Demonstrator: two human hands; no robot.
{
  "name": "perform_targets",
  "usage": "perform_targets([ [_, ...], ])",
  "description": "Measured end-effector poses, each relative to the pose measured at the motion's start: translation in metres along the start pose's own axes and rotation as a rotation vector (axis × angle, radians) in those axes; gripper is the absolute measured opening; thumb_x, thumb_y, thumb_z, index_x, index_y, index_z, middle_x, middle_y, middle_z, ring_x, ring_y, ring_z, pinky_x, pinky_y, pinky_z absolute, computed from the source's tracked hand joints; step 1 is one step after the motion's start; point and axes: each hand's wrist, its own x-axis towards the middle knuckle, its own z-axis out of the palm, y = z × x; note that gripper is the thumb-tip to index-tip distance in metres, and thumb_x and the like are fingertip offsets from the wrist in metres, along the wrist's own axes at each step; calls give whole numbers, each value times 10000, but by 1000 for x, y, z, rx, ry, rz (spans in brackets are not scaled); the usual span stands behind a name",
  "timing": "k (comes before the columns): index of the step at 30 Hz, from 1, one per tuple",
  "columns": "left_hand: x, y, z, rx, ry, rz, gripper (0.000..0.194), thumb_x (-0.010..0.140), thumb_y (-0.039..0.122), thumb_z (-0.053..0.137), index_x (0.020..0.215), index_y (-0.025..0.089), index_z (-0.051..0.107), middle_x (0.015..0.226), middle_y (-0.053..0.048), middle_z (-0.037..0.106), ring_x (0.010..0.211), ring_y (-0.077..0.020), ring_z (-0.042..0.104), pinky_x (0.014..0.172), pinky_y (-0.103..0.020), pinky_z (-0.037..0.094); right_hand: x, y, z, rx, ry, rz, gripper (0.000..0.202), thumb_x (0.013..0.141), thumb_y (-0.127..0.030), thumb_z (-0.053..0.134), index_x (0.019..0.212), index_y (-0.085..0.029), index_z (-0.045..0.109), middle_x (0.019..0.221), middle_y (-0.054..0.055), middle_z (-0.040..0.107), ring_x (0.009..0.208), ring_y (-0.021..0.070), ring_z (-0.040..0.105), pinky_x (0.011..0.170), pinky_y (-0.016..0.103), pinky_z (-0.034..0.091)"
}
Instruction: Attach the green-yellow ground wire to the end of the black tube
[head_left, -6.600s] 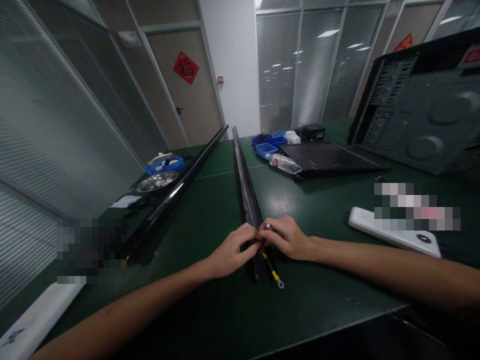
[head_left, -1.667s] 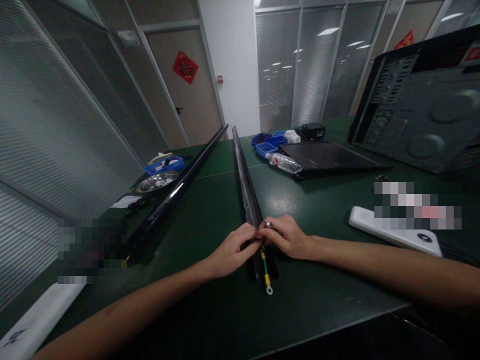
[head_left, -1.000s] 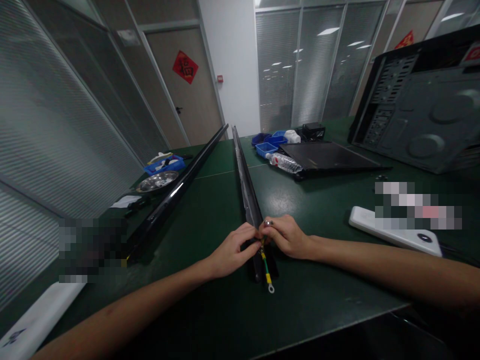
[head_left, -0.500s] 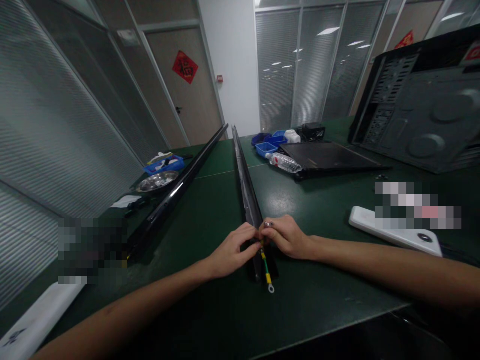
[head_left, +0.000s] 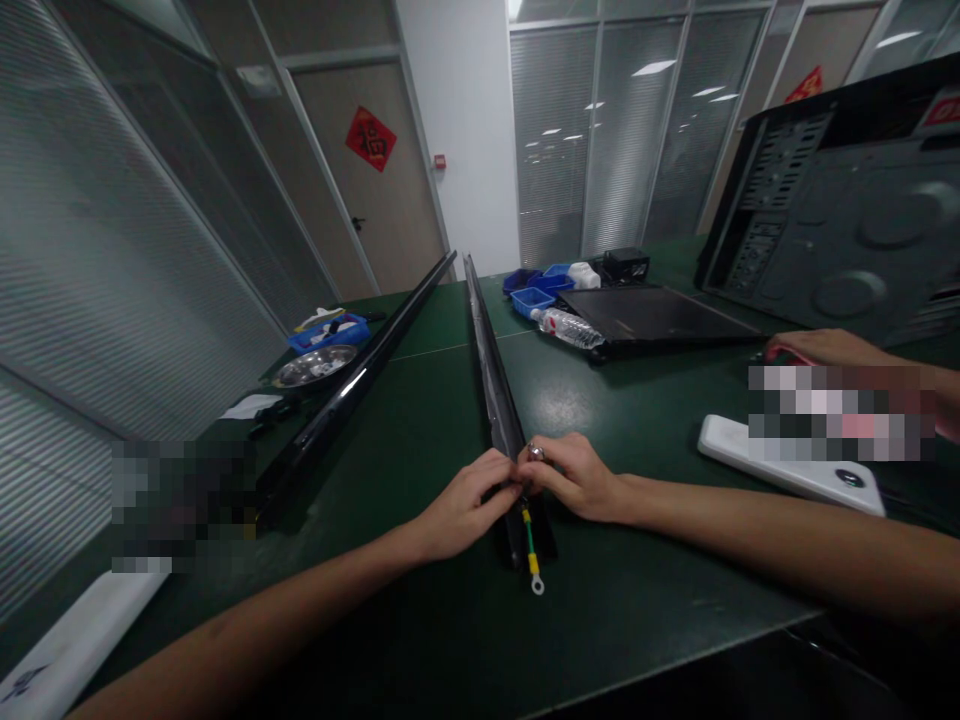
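Note:
A long black channel-shaped bar (head_left: 495,385) lies on the green table, its near end under both hands. My left hand (head_left: 472,500) and my right hand (head_left: 566,475) meet over it, fingertips pinched together; what they pinch is hidden between the fingers. Just below the fingertips, a short yellow-green wire (head_left: 531,540) with a metal ring terminal at its end hangs toward me. To the left lies a second long black bar (head_left: 352,385), which neither hand touches.
A co-worker's hand (head_left: 832,348) reaches in at the right, near a white device (head_left: 787,465). Behind are a plastic bottle (head_left: 568,327), a dark flat panel (head_left: 660,313), blue trays (head_left: 532,299) and a computer case (head_left: 847,220). A metal bowl (head_left: 315,367) stands left.
A co-worker's hand has come into view at the right. The wire's ring end has shifted slightly left and down. My hands stay together at the bar.

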Motion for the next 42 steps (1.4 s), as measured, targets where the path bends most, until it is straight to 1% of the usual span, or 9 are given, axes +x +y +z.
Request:
perform_targets([
  [6, -1, 0, 0, 32, -4, 2, 187, 1046, 233, 468, 1041, 172, 645, 1035, -60, 629, 1000, -210, 569, 927, -331, 454, 1, -1, 0, -18, 5, -14, 281, 1074, -286, 465, 883, -157, 625, 678, -4, 652, 581, 114, 648, 607, 211, 505],
  [12, -2, -2, 1, 44, -4, 6, 199, 1050, 261, 466, 1074, 174, 643, 1045, -66, 630, 1002, -216, 570, 942, -346, 455, -1, 3, 1, -59, 5, -44, 296, 1079, -267, 437, 884, -152, 628, 699, 4, 647, 597, 115, 643, 612, 216, 495],
  [17, -2, -2, 0, 32, -10, -11, 213, 1050, 292, 468, 1087, 178, 644, 1059, -75, 635, 1020, -226, 565, 948, -355, 459, -2, 6, 1, -48, -9, -58, 286, 1078, -238, 428, 901, -147, 634, 734, 11, 650, 612, 114, 651, 627, 219, 503],
  [20, -1, -2, 1, 32, -7, -19, 200, 1044, 282, 480, 1085, 178, 646, 1061, -74, 632, 1028, -227, 564, 951, -352, 461, -3, 7, 1, -43, -11, -67, 277, 1077, -229, 428, 907, -147, 631, 741, 10, 646, 615, 112, 650, 625, 216, 503],
  [26, -2, -4, 1, 41, -15, -13, 185, 1048, 271, 490, 1091, 177, 644, 1069, -69, 630, 1037, -221, 565, 963, -345, 458, -2, 8, 1, -58, -6, -77, 307, 1080, -245, 417, 874, -149, 623, 736, 15, 647, 606, 114, 642, 614, 221, 501],
  [33, -2, -1, -1, 32, -17, -13, 192, 1049, 267, 481, 1097, 179, 644, 1078, -72, 639, 1039, -226, 564, 963, -354, 459, -3, 8, 1, -50, -21, -73, 298, 1081, -255, 415, 881, -161, 615, 748, 17, 652, 617, 119, 635, 624, 227, 512],
  [39, -2, -1, -1, 42, -20, -14, 177, 1043, 263, 491, 1043, 171, 641, 1103, -75, 645, 1055, -225, 562, 987, -364, 458, -2, 7, 0, -57, -17, -87, 312, 1088, -263, 397, 884, -164, 611, 738, 12, 645, 613, 115, 627, 616, 218, 505],
  [42, -2, -3, 0, 56, -15, -1, 173, 1035, 261, 499, 1077, 171, 641, 1088, -75, 645, 1043, -228, 565, 978, -367, 460, -1, 5, 0, -69, -15, -106, 350, 1098, -285, 367, 864, -168, 599, 723, 13, 635, 599, 115, 616, 609, 219, 497],
])
